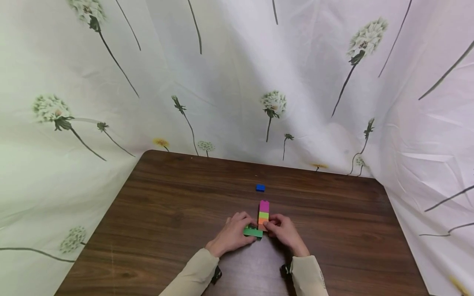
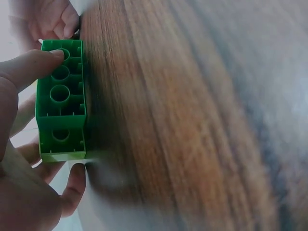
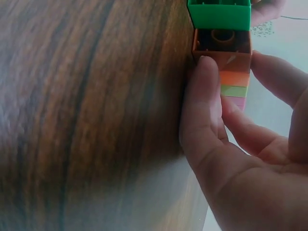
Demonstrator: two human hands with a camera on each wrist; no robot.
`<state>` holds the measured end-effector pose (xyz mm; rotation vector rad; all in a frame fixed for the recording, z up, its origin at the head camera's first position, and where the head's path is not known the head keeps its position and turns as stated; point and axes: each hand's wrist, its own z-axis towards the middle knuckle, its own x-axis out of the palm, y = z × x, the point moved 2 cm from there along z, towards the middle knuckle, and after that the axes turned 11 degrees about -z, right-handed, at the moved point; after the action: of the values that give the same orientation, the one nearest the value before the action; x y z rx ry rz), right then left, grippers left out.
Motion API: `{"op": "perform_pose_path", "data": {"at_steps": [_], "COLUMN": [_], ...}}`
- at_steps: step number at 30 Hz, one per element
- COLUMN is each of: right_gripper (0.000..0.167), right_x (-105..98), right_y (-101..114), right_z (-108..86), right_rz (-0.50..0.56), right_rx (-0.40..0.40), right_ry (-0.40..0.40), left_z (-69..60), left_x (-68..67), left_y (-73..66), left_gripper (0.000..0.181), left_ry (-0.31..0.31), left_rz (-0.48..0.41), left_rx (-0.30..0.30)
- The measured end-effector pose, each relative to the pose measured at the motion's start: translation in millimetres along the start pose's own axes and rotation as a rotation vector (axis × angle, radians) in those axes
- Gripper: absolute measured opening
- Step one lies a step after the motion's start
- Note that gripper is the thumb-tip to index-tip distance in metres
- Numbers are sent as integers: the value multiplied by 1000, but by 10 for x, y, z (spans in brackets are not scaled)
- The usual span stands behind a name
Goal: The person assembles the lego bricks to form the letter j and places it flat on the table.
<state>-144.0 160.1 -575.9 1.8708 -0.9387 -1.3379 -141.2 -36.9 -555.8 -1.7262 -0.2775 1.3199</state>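
My left hand (image 1: 232, 233) holds a long green toy brick (image 1: 253, 232) on the table. In the left wrist view the thumb presses the hollow underside of that green brick (image 2: 60, 94), and a shorter green brick (image 2: 61, 142) is joined behind it. My right hand (image 1: 288, 234) pinches the near end of a row of joined bricks: magenta (image 1: 264, 206), lime (image 1: 263, 215), orange and brown. The right wrist view shows the thumb against the brown brick (image 3: 224, 58), with its hollow underside facing the camera. The green brick's end touches or nearly touches the brown one.
A small blue brick (image 1: 260, 188) lies on the brown wooden table (image 1: 185, 185) beyond the row. A white curtain (image 1: 229, 82) with printed dandelions hangs behind the table and along its sides.
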Motion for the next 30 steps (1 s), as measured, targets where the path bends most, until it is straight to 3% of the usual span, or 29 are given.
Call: {"op": "perform_pose_path", "data": {"at_steps": [4,10,13,21,30], "right_gripper": [37,39,40,33,31], "right_x": [2,1,-6,-95,-248], "right_y": [-3,-20,-36,-13,8], "right_z": [8,18,36,138,461], "right_rz": [1,52,52,41,-44], "right_rx": [7,42,54,59,8], "right_ry": [-11,-25,-35,-95,-128], "left_z": [21,46,35,-23,-13], "left_x": [-20,-117,-161,-179,-153], "left_y": [61,246,345,459,482], "left_gripper": [43,48,48,61,61], "left_ry": [-1,-66,-53,96,124], "left_rz": [-69,-254,-316,-309,-302], "left_rx": [-26,-38,-35,-70,-65]}}
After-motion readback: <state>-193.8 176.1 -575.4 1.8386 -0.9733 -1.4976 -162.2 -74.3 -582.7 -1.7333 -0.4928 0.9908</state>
